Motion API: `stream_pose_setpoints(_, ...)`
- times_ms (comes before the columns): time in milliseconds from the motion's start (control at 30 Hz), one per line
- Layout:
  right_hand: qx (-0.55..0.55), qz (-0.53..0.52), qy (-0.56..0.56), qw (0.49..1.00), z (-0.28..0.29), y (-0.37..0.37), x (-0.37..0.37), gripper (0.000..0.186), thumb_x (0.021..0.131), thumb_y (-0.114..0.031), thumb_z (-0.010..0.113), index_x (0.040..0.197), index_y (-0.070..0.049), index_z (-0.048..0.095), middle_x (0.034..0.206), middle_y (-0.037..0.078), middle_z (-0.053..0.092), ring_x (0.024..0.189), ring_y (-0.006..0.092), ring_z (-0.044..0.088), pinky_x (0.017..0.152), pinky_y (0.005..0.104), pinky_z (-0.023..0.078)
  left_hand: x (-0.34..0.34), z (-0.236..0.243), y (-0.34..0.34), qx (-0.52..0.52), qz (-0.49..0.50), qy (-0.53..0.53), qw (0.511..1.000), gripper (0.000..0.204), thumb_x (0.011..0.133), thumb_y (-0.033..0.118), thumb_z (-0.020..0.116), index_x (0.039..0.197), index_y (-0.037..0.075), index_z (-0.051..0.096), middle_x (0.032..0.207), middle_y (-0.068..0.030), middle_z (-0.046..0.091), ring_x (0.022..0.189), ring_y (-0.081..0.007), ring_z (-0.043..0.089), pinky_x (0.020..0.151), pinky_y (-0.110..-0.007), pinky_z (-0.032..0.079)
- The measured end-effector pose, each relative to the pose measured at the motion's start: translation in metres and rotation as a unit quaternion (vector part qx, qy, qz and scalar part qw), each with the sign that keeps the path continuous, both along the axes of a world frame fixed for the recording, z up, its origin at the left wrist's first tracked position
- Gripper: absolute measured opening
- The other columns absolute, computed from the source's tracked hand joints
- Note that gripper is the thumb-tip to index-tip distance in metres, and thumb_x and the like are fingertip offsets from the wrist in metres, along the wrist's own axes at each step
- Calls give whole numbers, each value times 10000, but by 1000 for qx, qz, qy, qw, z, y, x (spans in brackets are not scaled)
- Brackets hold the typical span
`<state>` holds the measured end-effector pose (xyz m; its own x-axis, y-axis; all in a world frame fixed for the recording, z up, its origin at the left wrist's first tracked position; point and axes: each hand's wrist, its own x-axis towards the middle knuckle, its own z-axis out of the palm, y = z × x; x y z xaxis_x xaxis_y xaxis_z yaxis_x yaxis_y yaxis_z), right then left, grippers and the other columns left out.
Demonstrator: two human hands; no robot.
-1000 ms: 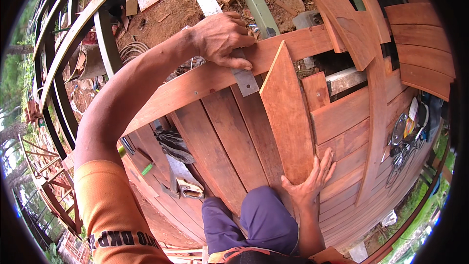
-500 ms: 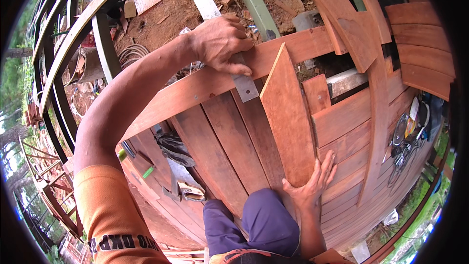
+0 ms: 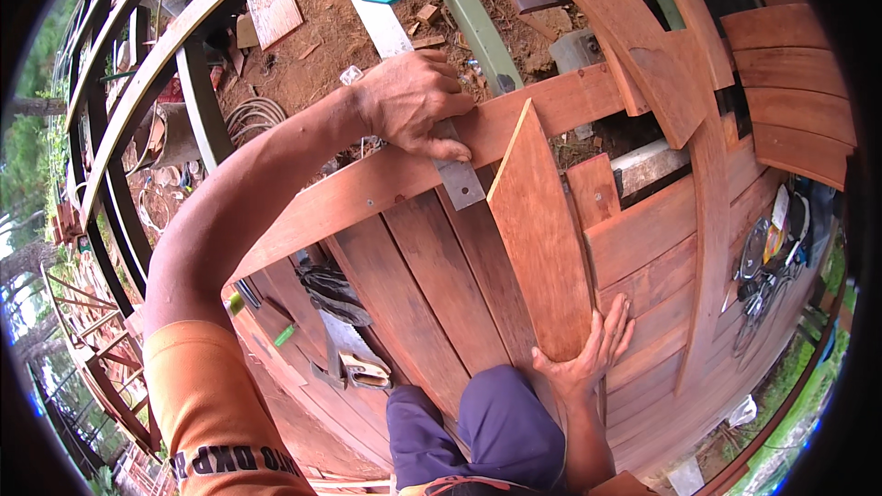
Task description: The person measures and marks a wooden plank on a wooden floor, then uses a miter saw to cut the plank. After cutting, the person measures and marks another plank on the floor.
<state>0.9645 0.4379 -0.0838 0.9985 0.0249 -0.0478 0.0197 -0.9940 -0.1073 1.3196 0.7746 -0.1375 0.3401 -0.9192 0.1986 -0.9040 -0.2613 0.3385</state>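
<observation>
My left hand (image 3: 418, 103) is closed around the metal blade of a try square (image 3: 378, 26) with a turquoise handle. The blade lies across a long reddish-brown plank (image 3: 344, 199), and its holed end sticks out on my side. My right hand (image 3: 588, 354) has its fingers spread at the near end of a short board (image 3: 542, 257), touching that end with the thumb on the left and the fingers on the right. The board's far end is cut at a slant and rests over the long plank's edge.
A handsaw (image 3: 354, 349) and a dark glove-like bundle (image 3: 333, 289) lie left of my knees. At the right are curved timber pieces (image 3: 648, 64) and a cluster of tools (image 3: 767, 262). Beyond the plank, green beams (image 3: 478, 23) span bare soil with scraps and coiled cable (image 3: 255, 118).
The whole view has shifted slightly, with things lower in the picture. Both hands keep their places on the square and the short board.
</observation>
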Motion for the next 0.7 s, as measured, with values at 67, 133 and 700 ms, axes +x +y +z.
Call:
stream_pose_setpoints(67,1,-5,3,1000,2,2,2,1042,825,-877,534,1296,53,526,1563,337,389,1478,502,363,1185,708,210,0,2,0,2,0,2,1000,625,907,664,620,762,55,626,635,-119,607,722,-333,659,773,-451,525)
stream_pose_setpoints(133,1,-10,6,1000,6,4,4,1031,827,-870,538,1292,50,518,1559,331,385,1475,507,358,1180,714,209,0,4,-1,1,-1,7,1000,620,899,662,627,762,58,625,641,-117,607,723,-334,659,765,-451,522)
stream_pose_setpoints(700,23,-21,6,999,8,6,7,978,820,-841,586,1280,18,510,1543,320,401,1461,508,363,1166,731,222,1,5,0,11,0,22,1000,601,874,668,647,751,81,609,651,-93,608,710,-306,633,732,-424,492)
